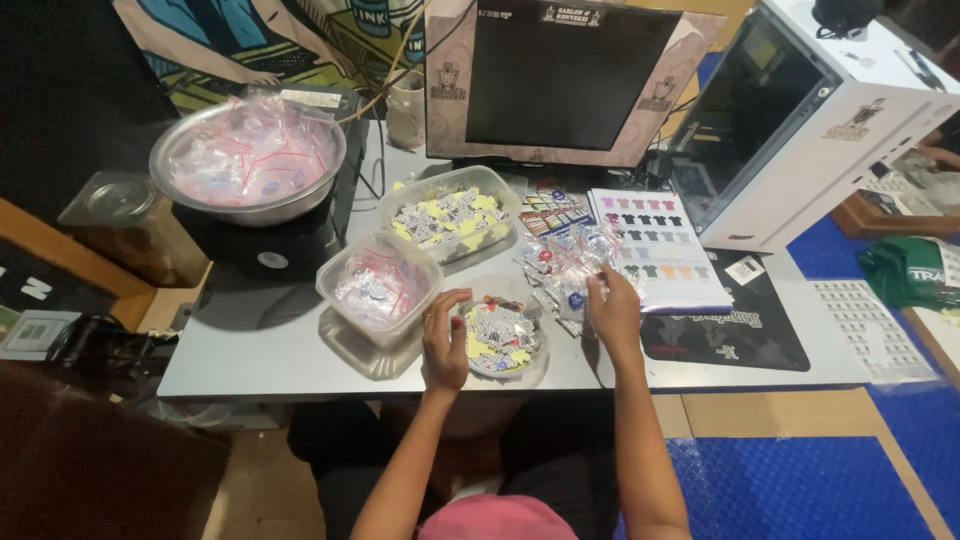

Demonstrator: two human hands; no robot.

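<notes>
The person sits at the grey table (270,350). The left hand (445,340) rests on the rim of a small round dish (505,340) full of yellow and white cut-out pieces, at 6 o'clock on the table; its grip is open, with the fingers curled loosely on the edge. The right hand (612,310) reaches into a pile of small clear bags (560,262) just at 1 o'clock from the dish; I cannot tell if its grip is closed on one. A square plastic tub (380,285) stands at 10 o'clock from the dish.
</notes>
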